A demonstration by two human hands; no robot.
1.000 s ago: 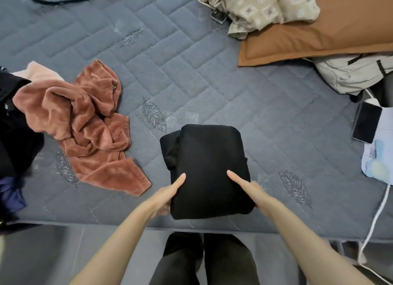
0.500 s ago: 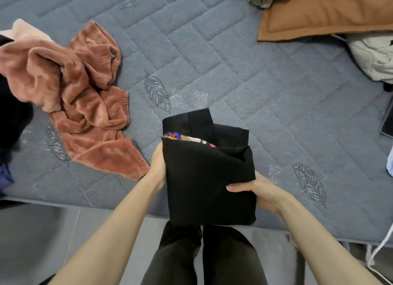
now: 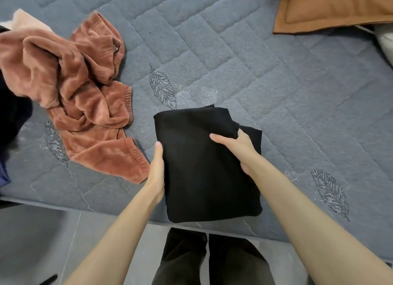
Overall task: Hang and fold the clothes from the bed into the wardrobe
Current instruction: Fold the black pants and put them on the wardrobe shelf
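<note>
black folded garment (image 3: pixel 208 170): a compact rectangle on the near edge of the grey quilted mattress (image 3: pixel 287 97), right in front of the person. its near short end sits at the mattress lip, or a touch over it.

long axis runs away from the person, leaning slightly left at the far end. the far end points toward the stitched leaf (image 3: pixel 162 87). the far-left corner is rounded and looks like a closed fold. the far-right corner shows stepped loose layers.

right hand (image 3: pixel 239 149): clamped on that far-right corner, thumb on top and fingers tucked under the upper layer.

left hand (image 3: pixel 157 171): lies along the left edge and what shows of it is straight. its other fingers are hidden by the cloth, so cannot tell whether it grips. hands apart, one each side.

step, as judged: squaring up the bundle, or lifting it for the wardrobe. to do it well, get both palms under the long sides, keep the loose right-hand layers pinned and lift level. risk: the stepped corner slides and the fold opens.

around it: rust plush garment (image 3: pixel 85 106) crumpled to the left, near but apart. dark clothes (image 3: pixel 11 114) at the left margin. brown pillow (image 3: pixel 331 8) far right, well apart.
</note>
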